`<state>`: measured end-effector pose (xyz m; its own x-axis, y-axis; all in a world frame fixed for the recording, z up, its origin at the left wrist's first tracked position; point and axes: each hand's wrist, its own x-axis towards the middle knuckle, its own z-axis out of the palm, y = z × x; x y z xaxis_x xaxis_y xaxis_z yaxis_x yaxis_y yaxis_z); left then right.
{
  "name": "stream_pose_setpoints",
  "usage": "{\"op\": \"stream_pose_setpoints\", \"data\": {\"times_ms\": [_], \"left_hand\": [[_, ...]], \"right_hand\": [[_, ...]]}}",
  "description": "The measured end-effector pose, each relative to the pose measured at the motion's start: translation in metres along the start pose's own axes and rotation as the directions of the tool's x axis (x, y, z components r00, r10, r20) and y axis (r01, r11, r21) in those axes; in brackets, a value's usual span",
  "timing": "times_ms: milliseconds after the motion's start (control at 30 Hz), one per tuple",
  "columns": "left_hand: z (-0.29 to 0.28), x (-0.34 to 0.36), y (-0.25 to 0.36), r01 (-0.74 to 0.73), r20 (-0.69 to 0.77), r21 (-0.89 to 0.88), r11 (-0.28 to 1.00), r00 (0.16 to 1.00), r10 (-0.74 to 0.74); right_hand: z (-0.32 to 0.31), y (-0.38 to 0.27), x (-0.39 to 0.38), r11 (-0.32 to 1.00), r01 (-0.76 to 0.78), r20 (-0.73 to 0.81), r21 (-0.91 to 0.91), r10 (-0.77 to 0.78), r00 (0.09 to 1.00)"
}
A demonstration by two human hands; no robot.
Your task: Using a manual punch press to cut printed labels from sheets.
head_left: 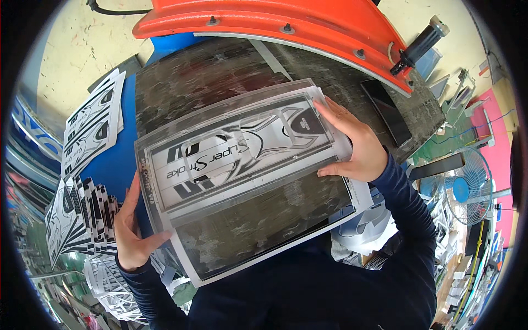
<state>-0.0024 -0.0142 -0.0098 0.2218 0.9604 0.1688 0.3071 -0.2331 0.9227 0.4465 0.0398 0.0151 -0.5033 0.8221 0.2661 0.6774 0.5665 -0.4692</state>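
Note:
A clear plastic plate with a raised rectangular frame point(236, 208) lies tilted over a white-bordered sheet point(184, 256). Through the plastic shows a panel printed in black, white and grey point(220, 159). My left hand point(132, 228) holds the plate and sheet at their left edge, thumb on top and fingers along the side. At the right end, my right hand point(355, 143) grips the same edge, its thumb on the upper face and its fingers spread along the corner. Below the frame, the sheet has a large opening where a dark, scuffed surface shows.
A dark worn board point(181, 82) lies beneath, with a black phone point(388, 113) at its right. An orange-red machine arm point(264, 16) spans the far side. Printed sheets point(93, 124) rest on a blue surface point(118, 165) at left. A fan point(467, 184) stands right.

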Motion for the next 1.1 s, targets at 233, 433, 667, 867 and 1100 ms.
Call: {"op": "stream_pose_setpoints", "data": {"times_ms": [233,433,667,867,1100], "left_hand": [[0.0003,-0.0006,-0.0031,-0.022,-0.007,-0.029,0.999,1.0,0.022],[-0.0024,-0.0017,-0.004,-0.027,0.004,-0.001,1.0,1.0,0.027],[-0.0013,-0.0024,-0.0054,-0.036,-0.001,0.008,0.999,0.999,0.036],[-0.0019,-0.0021,-0.0046,-0.033,0.013,0.005,0.999,0.999,0.033],[-0.0021,-0.0025,-0.0044,-0.016,0.017,-0.042,0.999,1.0,0.017]], "right_hand": [[-0.0002,0.0007,-0.0012,0.998,-0.038,-0.006,0.04,0.038,0.999],[0.0,0.0011,-0.0003,0.999,-0.022,-0.01,0.047,0.023,1.0],[-0.0001,0.0017,-0.0005,0.999,-0.022,-0.017,0.034,0.023,1.0],[-0.0001,0.0008,-0.0004,0.999,-0.022,-0.023,0.046,0.023,0.999],[-0.0011,0.0001,0.0005,0.999,-0.013,-0.021,0.05,0.014,1.0]]}}
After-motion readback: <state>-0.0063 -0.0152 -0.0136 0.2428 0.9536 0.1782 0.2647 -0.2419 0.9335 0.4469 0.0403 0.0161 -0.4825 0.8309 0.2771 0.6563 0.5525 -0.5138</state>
